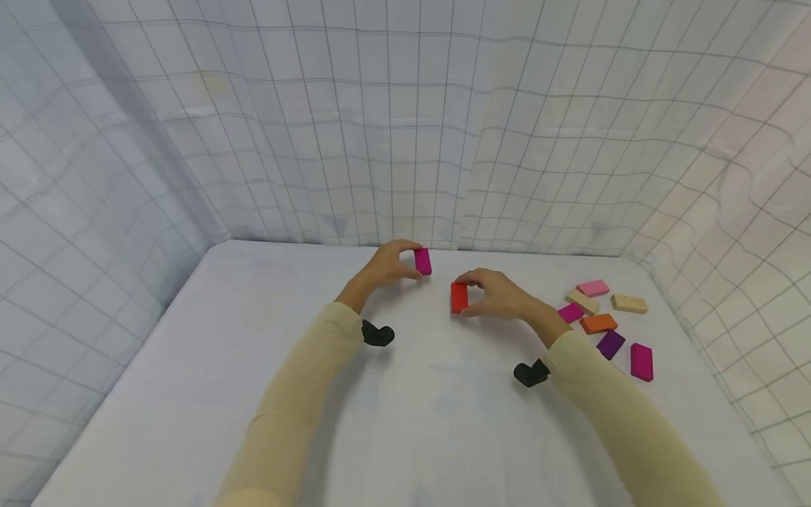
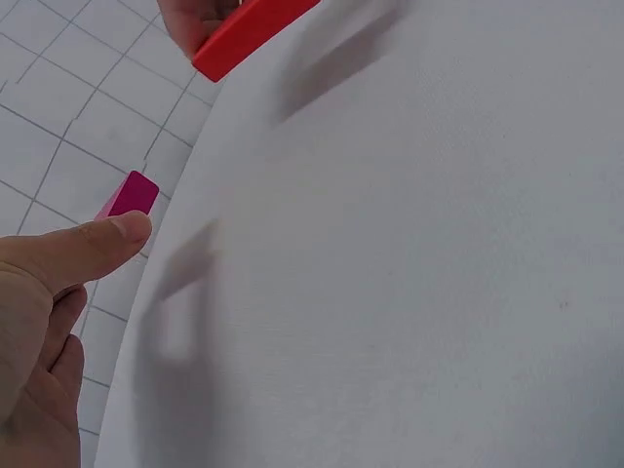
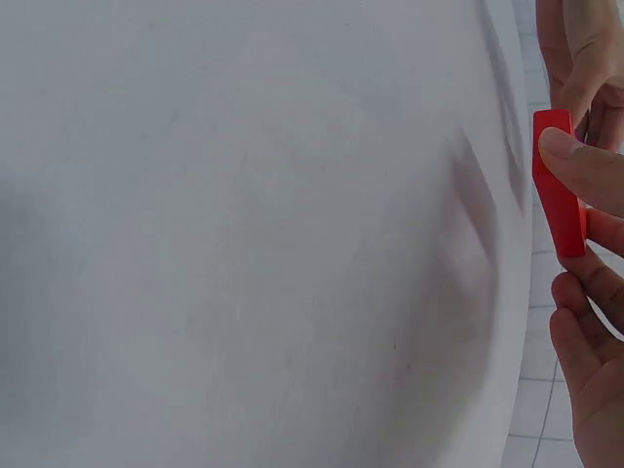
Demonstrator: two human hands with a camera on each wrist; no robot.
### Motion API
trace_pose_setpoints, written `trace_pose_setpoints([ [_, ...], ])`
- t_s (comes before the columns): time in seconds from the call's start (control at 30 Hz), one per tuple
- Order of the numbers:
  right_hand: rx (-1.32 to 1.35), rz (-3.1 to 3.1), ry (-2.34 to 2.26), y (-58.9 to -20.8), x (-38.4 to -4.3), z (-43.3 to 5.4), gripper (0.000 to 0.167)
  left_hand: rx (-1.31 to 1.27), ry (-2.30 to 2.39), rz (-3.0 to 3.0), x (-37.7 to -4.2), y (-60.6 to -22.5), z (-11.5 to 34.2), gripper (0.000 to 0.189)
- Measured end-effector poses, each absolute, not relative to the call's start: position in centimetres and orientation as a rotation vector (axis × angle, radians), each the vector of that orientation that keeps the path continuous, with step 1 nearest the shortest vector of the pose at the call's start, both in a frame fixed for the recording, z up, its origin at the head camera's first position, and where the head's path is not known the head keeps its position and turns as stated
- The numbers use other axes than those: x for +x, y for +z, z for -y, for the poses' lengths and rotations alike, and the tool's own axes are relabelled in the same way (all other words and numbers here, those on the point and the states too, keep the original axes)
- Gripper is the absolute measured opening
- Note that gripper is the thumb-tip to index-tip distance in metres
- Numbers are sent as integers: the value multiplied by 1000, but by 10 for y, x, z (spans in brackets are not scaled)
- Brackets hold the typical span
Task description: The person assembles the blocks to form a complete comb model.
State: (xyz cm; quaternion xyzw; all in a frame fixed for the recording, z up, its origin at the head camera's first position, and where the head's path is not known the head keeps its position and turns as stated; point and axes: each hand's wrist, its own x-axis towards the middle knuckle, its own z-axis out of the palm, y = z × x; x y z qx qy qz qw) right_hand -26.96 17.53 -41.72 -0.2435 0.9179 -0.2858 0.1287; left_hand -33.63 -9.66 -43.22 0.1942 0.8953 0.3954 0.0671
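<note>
Three sides of white gridded sheeting (image 1: 355, 127) hem in the desk (image 1: 190, 394) that I watch from my end, broad and white all over. Two pale yellow sleeves (image 1: 298, 394) stretch across it, each with a dark fitting (image 1: 378, 334) at the cuff (a camera mount, I take it). Beyond the right forearm I count seven loose blocks, a pink block (image 1: 593, 287), an orange block (image 1: 598, 324) and a purple block (image 1: 611, 344) among them.

Both hands are towards the far edge, near its middle. My left hand (image 1: 384, 265) grasps a magenta block (image 1: 422, 261) close to the back sheeting; my right hand (image 1: 498, 296) grasps a red block (image 1: 459, 298), a little nearer and to the right. In the left wrist view the red block sits clear of its shadow, so I judge it lifted; of the magenta one I am less sure.

I expect both blocks to be light, stiff and hard to damage, though smooth faces could slip under a careless pinch. The short ends look the best place to take hold.

Smallest of all is the finger gap: each hand is parted just enough to span its block's length, thumb at the near end, fingertips at the far one.
</note>
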Motion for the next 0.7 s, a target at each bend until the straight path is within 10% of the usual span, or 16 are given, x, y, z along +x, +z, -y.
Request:
trace_pose_setpoints([
  [0.7, -578, -2610, -909, -440, -283, -159, 61, 590, 1235, -2645, -341, -466, 101, 49],
])
